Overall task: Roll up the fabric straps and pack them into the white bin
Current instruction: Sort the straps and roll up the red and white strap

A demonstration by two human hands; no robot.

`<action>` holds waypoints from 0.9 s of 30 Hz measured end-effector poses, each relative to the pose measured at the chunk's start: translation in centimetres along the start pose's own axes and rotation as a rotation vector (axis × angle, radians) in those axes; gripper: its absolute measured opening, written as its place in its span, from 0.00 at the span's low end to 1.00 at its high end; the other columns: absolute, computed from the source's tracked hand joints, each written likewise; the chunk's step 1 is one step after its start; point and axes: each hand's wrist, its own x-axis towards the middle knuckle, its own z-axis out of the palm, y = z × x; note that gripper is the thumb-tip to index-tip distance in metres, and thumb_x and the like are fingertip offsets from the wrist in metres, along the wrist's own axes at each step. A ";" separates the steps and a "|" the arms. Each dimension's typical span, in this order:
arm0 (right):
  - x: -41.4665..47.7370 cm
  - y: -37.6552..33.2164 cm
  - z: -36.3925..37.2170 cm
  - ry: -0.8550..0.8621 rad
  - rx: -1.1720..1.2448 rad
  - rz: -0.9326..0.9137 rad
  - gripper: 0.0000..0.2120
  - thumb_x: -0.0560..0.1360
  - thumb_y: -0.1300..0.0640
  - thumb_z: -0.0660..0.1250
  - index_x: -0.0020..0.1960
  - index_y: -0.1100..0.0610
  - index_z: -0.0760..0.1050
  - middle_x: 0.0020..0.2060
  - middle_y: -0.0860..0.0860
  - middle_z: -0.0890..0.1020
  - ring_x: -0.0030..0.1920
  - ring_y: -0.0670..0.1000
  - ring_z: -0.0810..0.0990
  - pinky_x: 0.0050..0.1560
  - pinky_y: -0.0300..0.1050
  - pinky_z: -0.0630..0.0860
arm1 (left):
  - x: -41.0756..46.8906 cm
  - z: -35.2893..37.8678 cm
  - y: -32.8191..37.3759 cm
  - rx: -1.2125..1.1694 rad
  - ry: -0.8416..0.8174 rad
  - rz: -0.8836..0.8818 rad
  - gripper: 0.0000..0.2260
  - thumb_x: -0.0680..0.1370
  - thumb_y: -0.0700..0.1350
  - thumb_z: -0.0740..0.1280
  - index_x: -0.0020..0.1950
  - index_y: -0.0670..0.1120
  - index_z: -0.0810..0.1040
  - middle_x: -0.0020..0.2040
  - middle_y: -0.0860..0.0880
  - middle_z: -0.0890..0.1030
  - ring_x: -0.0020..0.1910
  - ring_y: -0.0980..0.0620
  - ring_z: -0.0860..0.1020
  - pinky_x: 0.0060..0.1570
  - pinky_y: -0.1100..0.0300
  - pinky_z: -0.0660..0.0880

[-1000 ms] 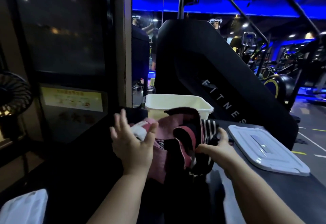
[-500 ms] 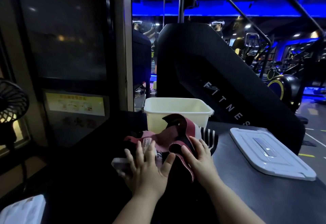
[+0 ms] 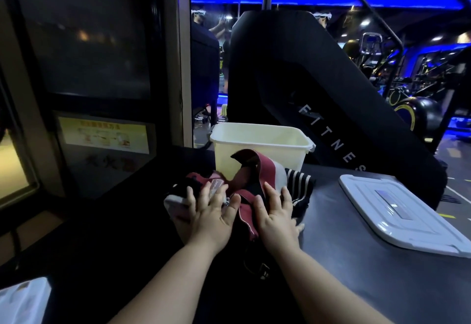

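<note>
A heap of fabric straps [image 3: 251, 170] in dark red, white and black lies on the dark table, right in front of the white bin [image 3: 260, 145]. A black strap with pale stripes [image 3: 299, 187] sticks out at the heap's right. My left hand [image 3: 211, 212] lies flat on the left of the heap with fingers spread, over a white strap end. My right hand [image 3: 276, 215] presses flat on the red and black fabric beside it. The bin stands open; its inside looks bare from here.
The bin's white lid [image 3: 400, 211] lies flat on the table [image 3: 356, 272] to the right. A big black fitness machine [image 3: 331, 109] rises behind the bin. A dark cabinet [image 3: 96, 74] stands at the left, and a white object [image 3: 23, 300] shows at the bottom left corner.
Both hands came down from lifting the straps and now press flat on the heap, which has sunk lower on the table in front of the bin.
</note>
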 end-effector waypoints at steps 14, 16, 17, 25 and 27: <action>-0.1 0.8 -5.9 0.124 -0.136 -0.108 0.23 0.74 0.31 0.58 0.67 0.34 0.70 0.78 0.38 0.49 0.78 0.60 0.38 0.73 0.68 0.41 | -1.9 -1.8 0.6 0.032 0.441 0.217 0.28 0.70 0.70 0.51 0.54 0.58 0.82 0.66 0.55 0.74 0.70 0.48 0.65 0.67 0.47 0.58; -0.1 1.0 -6.5 0.075 -0.136 -0.176 0.29 0.71 0.30 0.63 0.69 0.36 0.68 0.78 0.40 0.54 0.78 0.57 0.41 0.74 0.68 0.44 | -2.8 -2.7 1.5 -0.110 0.335 0.215 0.23 0.71 0.70 0.57 0.47 0.55 0.82 0.52 0.56 0.80 0.57 0.51 0.74 0.56 0.55 0.69; -0.2 1.1 -6.6 0.030 -0.134 -0.202 0.33 0.69 0.30 0.65 0.71 0.38 0.67 0.77 0.41 0.58 0.79 0.55 0.43 0.75 0.67 0.45 | -3.3 -3.2 2.0 -0.217 0.217 0.175 0.21 0.72 0.68 0.61 0.48 0.53 0.80 0.46 0.56 0.80 0.52 0.52 0.77 0.51 0.58 0.72; 0.1 1.5 -6.5 0.247 0.037 -0.290 0.10 0.76 0.48 0.68 0.55 0.45 0.82 0.42 0.43 0.84 0.49 0.48 0.80 0.58 0.50 0.73 | -2.7 -2.3 2.2 -0.372 -0.040 -0.027 0.12 0.78 0.50 0.68 0.56 0.43 0.79 0.39 0.53 0.79 0.40 0.55 0.77 0.38 0.65 0.69; 0.3 1.4 -7.2 0.336 0.133 -0.285 0.06 0.76 0.50 0.69 0.49 0.47 0.84 0.36 0.41 0.82 0.44 0.49 0.81 0.45 0.45 0.74 | -2.4 -2.3 1.8 -0.487 -0.026 -0.044 0.11 0.78 0.49 0.68 0.55 0.44 0.80 0.43 0.49 0.83 0.44 0.51 0.81 0.46 0.61 0.76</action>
